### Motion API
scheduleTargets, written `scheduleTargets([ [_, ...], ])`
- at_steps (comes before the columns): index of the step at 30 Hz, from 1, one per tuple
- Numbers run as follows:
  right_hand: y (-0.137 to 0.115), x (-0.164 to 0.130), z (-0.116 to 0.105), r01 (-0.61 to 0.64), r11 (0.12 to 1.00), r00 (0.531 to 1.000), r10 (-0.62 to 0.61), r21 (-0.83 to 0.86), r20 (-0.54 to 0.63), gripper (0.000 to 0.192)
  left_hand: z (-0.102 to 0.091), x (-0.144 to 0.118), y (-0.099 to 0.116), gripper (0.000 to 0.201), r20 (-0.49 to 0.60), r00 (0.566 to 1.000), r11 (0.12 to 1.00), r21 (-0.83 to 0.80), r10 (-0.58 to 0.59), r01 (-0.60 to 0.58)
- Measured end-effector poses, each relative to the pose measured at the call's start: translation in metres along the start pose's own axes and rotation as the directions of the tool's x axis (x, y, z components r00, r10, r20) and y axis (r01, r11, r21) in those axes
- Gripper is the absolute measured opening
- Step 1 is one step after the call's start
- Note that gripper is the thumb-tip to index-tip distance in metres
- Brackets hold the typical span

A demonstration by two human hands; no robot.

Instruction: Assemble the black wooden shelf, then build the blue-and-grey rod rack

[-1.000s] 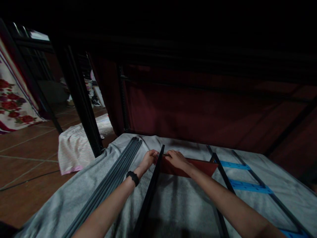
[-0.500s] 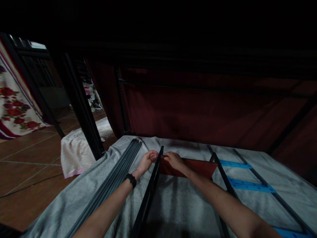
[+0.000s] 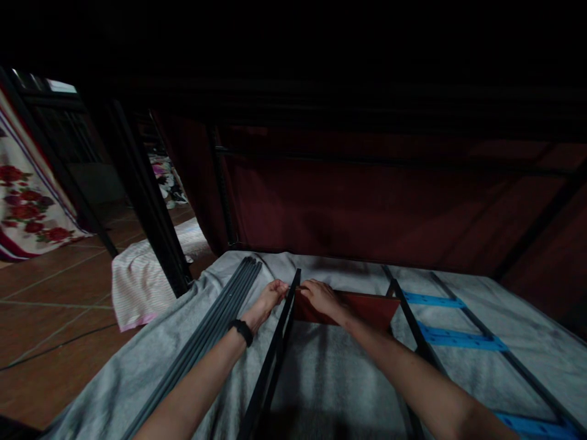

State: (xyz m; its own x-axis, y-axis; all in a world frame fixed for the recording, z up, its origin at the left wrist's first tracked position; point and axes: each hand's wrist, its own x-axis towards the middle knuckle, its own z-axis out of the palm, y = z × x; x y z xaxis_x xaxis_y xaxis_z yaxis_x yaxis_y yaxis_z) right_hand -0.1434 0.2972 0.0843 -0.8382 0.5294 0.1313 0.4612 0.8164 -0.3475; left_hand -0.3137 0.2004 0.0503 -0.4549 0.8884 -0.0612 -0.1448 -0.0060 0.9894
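My left hand (image 3: 273,294), with a black band at the wrist, is at the left side of a black metal bar (image 3: 278,333). Its fingertips are pinched together near the bar's far end; what they hold is too small to make out. On the bar's other side, my right hand (image 3: 320,296) grips the upper left corner of a reddish-brown board (image 3: 367,308), thumb and fingers closed over its edge. The board stands on edge between this bar and a second black bar (image 3: 416,324) to the right.
Several thin grey rods (image 3: 215,324) lie bundled left of the frame on a grey blanket (image 3: 339,360). Black strips joined by blue crosspieces (image 3: 463,338) lie to the right. A black post (image 3: 153,208) rises at left; a dark red curtain (image 3: 362,214) hangs behind.
The view has shifted slightly. My left hand's fingertips have drawn a little back from the bar. My right hand stays on the board's corner, its fingers slightly repositioned.
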Motion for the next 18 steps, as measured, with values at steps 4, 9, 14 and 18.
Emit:
scheduleTargets([
  [4, -0.003, 0.000, 0.002, 0.006, 1.000, 1.000, -0.006, 0.004, 0.002, 0.027, 0.003, -0.002, 0.001, 0.036, 0.044, 0.996, 0.997, 0.005, 0.072, -0.072],
  [9, -0.007, 0.004, 0.003, 0.009, 0.999, 1.000, -0.009, 0.033, -0.006, 0.026, 0.006, -0.002, 0.001, 0.042, 0.016, 0.999, 0.999, 0.028, 0.035, -0.035],
  [14, -0.010, 0.005, 0.003, -0.010, 0.999, 1.000, 0.011, 0.032, -0.008, 0.025, 0.006, -0.004, 0.006, 0.029, 0.007, 0.994, 0.992, 0.062, 0.110, -0.111],
  [18, -0.012, 0.004, 0.004, -0.027, 1.000, 1.000, 0.027, 0.012, -0.008, 0.025, 0.007, -0.007, 0.008, 0.032, 0.068, 0.994, 0.996, 0.016, 0.088, -0.089],
])
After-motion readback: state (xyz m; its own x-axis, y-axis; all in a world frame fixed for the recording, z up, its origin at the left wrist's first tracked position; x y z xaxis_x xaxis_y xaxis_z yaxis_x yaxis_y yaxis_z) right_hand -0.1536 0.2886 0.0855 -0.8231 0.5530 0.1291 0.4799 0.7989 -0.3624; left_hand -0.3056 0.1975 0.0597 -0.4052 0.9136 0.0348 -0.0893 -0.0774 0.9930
